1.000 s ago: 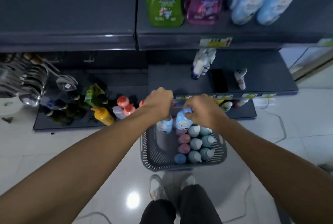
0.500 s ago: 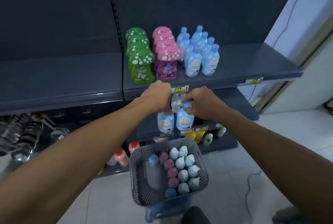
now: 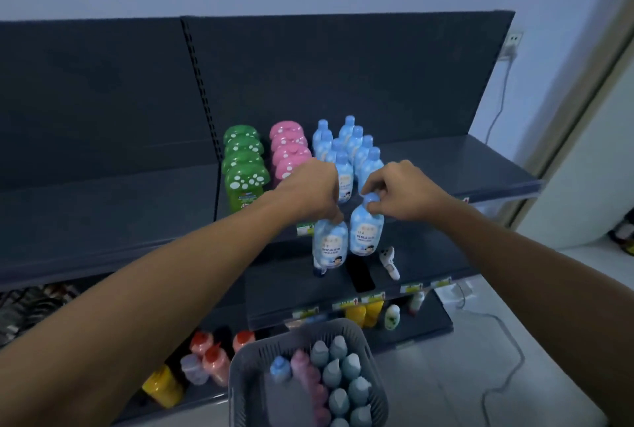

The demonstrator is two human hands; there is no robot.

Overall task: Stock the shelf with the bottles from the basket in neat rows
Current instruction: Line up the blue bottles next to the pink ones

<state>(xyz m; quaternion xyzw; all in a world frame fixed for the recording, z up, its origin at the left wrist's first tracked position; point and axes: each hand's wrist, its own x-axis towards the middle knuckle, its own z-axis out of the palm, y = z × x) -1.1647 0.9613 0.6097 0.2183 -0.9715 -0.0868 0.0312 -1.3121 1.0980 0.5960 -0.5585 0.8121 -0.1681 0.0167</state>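
Note:
My left hand grips a light blue bottle by its cap, and my right hand grips a second light blue bottle the same way. Both bottles hang side by side just in front of the upper shelf. On that shelf stand rows of green mushroom-cap bottles, pink ones and light blue bottles. The grey basket sits low at the bottom, with several blue, pink and teal bottles upright inside.
A black phone and a white controller lie on the middle shelf. Yellow, orange and small bottles stand on the lowest shelf. The shelf's right part is bare. A cable runs over the tiled floor at right.
Both hands have lifted the two blue bottles out of the basket up to the upper shelf's front edge. The view has tilted upward from the basket to the shelf.

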